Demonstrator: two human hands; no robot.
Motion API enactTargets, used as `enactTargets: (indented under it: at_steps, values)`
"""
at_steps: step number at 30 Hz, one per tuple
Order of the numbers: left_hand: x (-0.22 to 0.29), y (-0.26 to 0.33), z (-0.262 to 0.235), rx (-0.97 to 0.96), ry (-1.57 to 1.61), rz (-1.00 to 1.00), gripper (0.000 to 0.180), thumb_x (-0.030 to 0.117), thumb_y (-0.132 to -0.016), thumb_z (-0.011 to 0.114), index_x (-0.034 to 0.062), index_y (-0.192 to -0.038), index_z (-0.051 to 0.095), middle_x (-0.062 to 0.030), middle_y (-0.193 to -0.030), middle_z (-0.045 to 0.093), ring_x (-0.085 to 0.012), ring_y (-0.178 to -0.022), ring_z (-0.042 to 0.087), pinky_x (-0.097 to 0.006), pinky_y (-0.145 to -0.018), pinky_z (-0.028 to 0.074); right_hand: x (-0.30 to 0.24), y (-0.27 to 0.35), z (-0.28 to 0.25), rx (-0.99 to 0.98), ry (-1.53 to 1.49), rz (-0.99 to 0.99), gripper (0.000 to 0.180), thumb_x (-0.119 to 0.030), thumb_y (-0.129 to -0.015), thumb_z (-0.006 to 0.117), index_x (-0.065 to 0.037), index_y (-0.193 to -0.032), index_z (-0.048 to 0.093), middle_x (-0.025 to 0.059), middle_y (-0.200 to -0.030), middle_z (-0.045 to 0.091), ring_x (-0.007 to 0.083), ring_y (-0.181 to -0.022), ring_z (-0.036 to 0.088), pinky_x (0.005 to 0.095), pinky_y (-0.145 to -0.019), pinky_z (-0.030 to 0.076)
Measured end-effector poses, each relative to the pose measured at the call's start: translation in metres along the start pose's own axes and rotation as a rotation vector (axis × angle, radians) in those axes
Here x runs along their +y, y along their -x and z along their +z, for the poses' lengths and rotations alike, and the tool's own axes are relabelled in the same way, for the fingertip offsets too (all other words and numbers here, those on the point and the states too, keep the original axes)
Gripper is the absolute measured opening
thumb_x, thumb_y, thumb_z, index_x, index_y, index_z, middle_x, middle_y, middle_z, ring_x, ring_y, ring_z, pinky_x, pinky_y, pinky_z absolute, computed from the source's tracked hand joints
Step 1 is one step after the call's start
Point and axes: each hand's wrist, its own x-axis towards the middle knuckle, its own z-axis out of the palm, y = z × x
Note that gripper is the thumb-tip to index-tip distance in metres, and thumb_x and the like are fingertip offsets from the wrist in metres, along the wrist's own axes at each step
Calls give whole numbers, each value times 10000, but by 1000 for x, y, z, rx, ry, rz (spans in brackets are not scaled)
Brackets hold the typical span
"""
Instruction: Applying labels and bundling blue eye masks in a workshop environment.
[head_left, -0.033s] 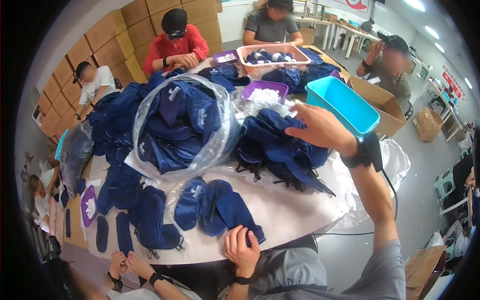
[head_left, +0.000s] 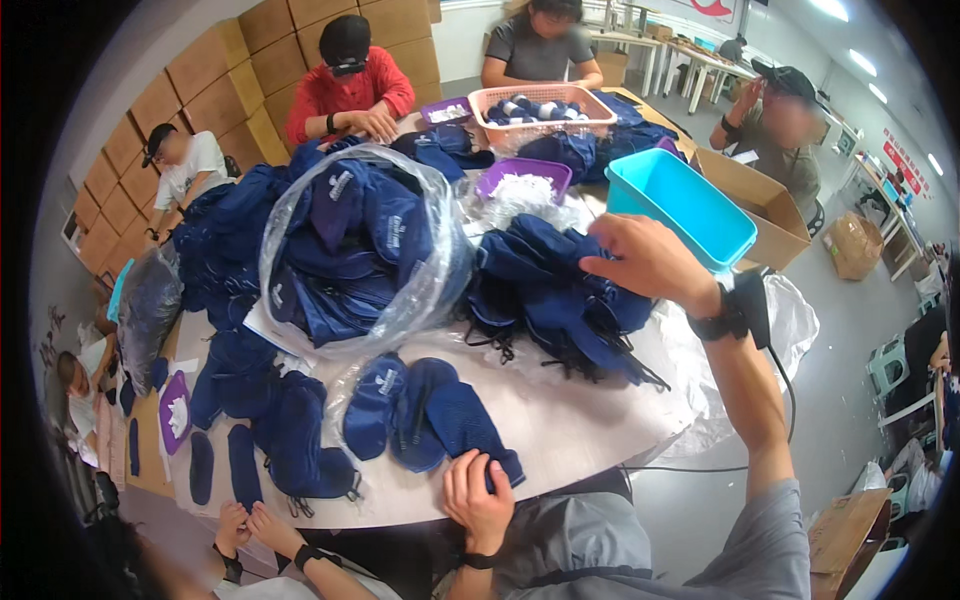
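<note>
My left hand [head_left: 478, 502] lies at the table's near edge, its fingers curled over the near end of a navy knit sock [head_left: 465, 420]. Left of the sock are a navy rounded fabric piece [head_left: 417, 420] and another with a white print [head_left: 376, 405]. Out over a heap of navy drawstring pouches [head_left: 545, 290] reaches my right hand [head_left: 655, 260], thumb and fingers apart, holding nothing that I can see. Black cords hang from the heap's near side. Just beyond that hand stands a turquoise bin [head_left: 735, 235].
A big clear plastic bag [head_left: 440, 300] of navy pouches fills mid-table. Behind are a purple tray [head_left: 550, 172] of white pieces and a pink basket [head_left: 600, 108] of rolled socks. A co-worker's hands [head_left: 255, 525] hold a navy piece at my left. An open carton [head_left: 745, 200] stands far right.
My right hand has shifted slightly to the right over the pouches. The rest of the view has slid a little to the left. My left hand stays on the sock.
</note>
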Motion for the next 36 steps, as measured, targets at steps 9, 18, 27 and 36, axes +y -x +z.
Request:
enactTargets:
  at_steps: [9, 18, 27, 36]
  values:
    - [-2, -4, 4, -182, 54, 91, 291, 232, -851, 713, 25, -1051, 754, -136, -1193, 712, -351, -1154, 615, -499, -1051, 430, 111, 90, 99, 48, 110, -23, 163, -66, -779, 714, -41, -940, 706, 141, -986, 674, 369, -895, 679, 461, -741, 553]
    - [-5, -15, -11, -394, 117, 170, 333, 300, -855, 750, 68, -1094, 764, -114, -1261, 703, -333, -1221, 593, -568, -1147, 330, 106, 53, 53, 491, -258, 124, 139, -112, -902, 652, 0, -968, 699, 179, -867, 721, 325, -772, 709, 402, -683, 545]
    - [-2, -17, -36, -500, 151, -8, 360, 269, -906, 723, 18, -1164, 733, -165, -1337, 663, -383, -1312, 546, -556, -1182, 301, -3, 57, -4, 466, -628, -135, 127, -98, -967, 620, 23, -983, 586, 77, -784, 590, 98, -618, 527, 258, -526, 404]
    - [-15, -10, -44, -409, 219, -80, 321, 218, -943, 682, -3, -1172, 720, -175, -1302, 677, -386, -1279, 577, -522, -1150, 365, -48, 154, 99, -422, -630, -101, 311, -280, -948, 690, -2, -1055, 600, 141, -1010, 625, 352, -910, 644, 429, -745, 539]
